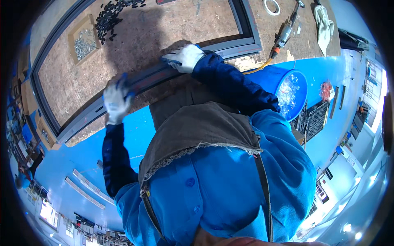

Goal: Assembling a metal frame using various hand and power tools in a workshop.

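A large dark grey metal frame point(242, 49), shaped like a window frame, lies flat on a worn wooden workbench point(139, 30). Both hands wear white gloves with blue on the fingers. My right hand point(186, 58) is on the near rail, its fingers bent over the bar. Further left, my left hand point(116, 101) is above the same rail, smeared by motion, with its thumb and fingers apart. I see nothing held in it, and whether it touches the rail cannot be told.
Inside the frame lie a shallow box point(88, 56) of screws and many small black pieces point(107, 24). At the right are a power screwdriver point(284, 36) with a yellow hose, a white ring point(271, 13) and a whitish cloth point(324, 26). A blue bin point(304, 91) holds clear plastic.
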### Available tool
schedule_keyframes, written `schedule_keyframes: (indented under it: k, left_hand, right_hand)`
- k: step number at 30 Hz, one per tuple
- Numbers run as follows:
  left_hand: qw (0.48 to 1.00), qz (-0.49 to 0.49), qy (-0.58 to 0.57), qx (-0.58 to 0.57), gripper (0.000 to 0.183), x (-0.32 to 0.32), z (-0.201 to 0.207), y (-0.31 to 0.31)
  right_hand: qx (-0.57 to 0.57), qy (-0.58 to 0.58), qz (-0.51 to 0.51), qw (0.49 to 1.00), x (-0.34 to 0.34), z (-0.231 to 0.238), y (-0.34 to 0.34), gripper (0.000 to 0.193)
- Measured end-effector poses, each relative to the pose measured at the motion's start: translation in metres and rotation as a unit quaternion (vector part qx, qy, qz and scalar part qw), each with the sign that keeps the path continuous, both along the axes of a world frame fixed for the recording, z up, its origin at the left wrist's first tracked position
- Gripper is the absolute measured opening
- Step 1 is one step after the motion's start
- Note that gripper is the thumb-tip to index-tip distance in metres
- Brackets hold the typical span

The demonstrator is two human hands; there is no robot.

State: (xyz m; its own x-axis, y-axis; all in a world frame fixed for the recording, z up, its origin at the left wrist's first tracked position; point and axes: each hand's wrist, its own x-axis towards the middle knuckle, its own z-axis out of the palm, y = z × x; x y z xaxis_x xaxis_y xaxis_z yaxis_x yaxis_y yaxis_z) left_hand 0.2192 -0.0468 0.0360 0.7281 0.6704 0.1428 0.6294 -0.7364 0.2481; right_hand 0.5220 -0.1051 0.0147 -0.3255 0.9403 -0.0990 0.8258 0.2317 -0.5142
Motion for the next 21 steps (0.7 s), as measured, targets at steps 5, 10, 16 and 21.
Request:
schedule_keyframes:
  k: [5,10,16,21]
  left_hand:
    - [0.999,0.027,0.004,-0.027,0.047,0.045,-0.009,-0.004]
    - [0.995,0.022,-0.059,-0.075,0.034,0.042,-0.013,-0.002]
    - [0.993,0.037,-0.03,-0.109,0.028,0.046,-0.008,-0.002]
    - [0.989,0.022,0.057,-0.136,0.028,0.052,-0.002,0.004]
  right_hand:
    - [0.036,0.029,-0.011,0.999,-0.002,-0.015,0.003,0.025]
    - [-0.107,0.05,-0.021,0.993,0.0,0.01,0.009,0.024]
    - [-0.197,0.054,0.007,0.979,0.013,0.017,0.018,0.029]
    - [-0.204,0.096,0.018,0.974,0.017,0.014,0.014,0.045]
